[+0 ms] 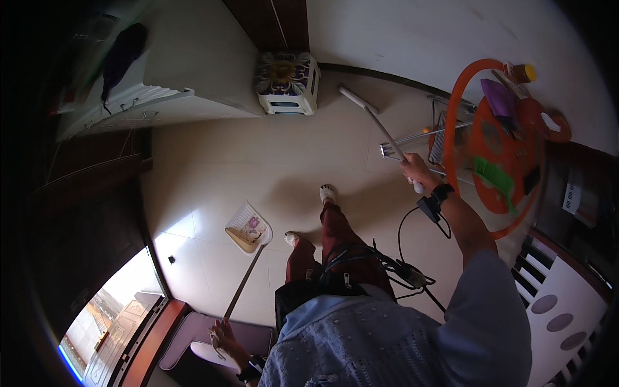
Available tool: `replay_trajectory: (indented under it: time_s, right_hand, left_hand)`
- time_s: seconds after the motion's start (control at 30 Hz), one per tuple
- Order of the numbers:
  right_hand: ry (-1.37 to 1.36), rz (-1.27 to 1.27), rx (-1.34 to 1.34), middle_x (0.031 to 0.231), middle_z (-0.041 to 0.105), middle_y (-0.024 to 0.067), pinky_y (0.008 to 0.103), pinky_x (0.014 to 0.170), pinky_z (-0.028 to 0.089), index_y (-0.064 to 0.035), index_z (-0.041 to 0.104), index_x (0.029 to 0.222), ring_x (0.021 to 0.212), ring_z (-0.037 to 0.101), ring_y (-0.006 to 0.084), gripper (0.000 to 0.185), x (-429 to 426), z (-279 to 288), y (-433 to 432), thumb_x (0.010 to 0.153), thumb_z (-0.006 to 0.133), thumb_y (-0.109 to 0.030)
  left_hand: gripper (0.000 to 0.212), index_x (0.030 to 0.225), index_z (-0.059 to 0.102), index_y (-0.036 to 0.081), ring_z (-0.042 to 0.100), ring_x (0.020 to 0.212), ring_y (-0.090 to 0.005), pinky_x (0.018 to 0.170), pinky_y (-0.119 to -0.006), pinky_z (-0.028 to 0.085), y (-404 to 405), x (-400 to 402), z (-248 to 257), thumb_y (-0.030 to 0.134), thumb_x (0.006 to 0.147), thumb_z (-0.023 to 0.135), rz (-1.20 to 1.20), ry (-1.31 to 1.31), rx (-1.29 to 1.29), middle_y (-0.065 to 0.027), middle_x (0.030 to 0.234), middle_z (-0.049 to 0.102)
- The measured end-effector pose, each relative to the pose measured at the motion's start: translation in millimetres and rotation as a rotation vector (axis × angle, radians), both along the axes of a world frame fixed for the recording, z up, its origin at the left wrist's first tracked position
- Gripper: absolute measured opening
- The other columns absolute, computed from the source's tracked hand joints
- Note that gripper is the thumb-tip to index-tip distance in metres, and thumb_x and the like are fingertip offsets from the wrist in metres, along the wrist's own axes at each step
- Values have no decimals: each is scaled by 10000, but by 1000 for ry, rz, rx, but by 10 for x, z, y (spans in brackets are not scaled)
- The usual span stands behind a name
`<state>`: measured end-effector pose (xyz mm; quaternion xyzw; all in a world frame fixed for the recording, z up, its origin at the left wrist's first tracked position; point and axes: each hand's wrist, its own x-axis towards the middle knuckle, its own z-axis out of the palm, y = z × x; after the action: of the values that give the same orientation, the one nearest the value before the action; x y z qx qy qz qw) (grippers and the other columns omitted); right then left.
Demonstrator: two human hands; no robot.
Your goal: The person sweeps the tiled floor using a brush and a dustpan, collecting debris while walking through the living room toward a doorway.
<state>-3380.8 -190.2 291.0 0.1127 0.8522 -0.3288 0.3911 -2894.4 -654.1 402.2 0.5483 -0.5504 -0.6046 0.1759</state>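
Note:
My right hand [415,169] grips the pale handle of a T-headed floor sweeper [382,126]. Its narrow bar head [355,98] rests on the tiled floor near the wall; whether it is a broom or a squeegee I cannot tell. Low on the left, my left hand [229,341] is closed around the long handle [245,280] of a dustpan. The white dustpan [250,227], printed with a purple pattern, lies on the floor left of my feet. Some tan material or lining shows along its left side.
A round orange-rimmed table [450,145] on metal legs stands at right, bearing a green brush [493,176], a purple cloth [498,99] and a yellow-lidded jar [527,73]. A patterned stool [287,89] is by the wall. Black cables [387,261] hang at my waist. A small dark object [171,260] lies near the doorway.

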Motion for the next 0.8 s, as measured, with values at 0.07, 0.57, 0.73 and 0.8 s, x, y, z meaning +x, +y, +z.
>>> replay_trajectory:
  time_s: [0.07, 0.57, 0.73, 0.8]
  right_hand:
    - [1, 50, 45, 572, 486, 94, 281, 359, 375, 33, 401, 995, 415, 468, 144, 259, -106, -66, 133, 762, 408, -81]
    - [153, 550, 197, 954, 481, 287, 390, 690, 412, 74, 279, 1177, 835, 497, 382, 472, 446, -698, 341, 760, 440, -78]
    - [-117, 272, 72, 669, 533, 217, 362, 438, 433, 50, 250, 1197, 492, 538, 269, 478, 1372, -1, -1, 775, 422, -96]
    - [-165, 260, 54, 612, 523, 172, 316, 384, 404, 32, 242, 1211, 427, 502, 196, 482, 1656, 9, 15, 780, 398, -119]
  left_hand:
    - [379, 1157, 280, -68, 416, 1039, -290, 905, -329, 361, 53, -59, 68, 175, 875, 350, 63, -26, 32, -201, 1188, 311]
    - [362, 1082, 357, -40, 497, 929, -247, 798, -284, 430, 56, 91, 34, 198, 830, 463, 317, -35, 93, -163, 1076, 444]
    - [408, 1127, 329, -45, 488, 947, -232, 832, -287, 416, 64, 199, -94, 200, 829, 462, 285, 9, 108, -161, 1084, 439]
    - [240, 960, 433, -37, 520, 873, -233, 776, -286, 453, 12, 287, -190, 156, 823, 472, 320, 77, 86, -147, 977, 494]
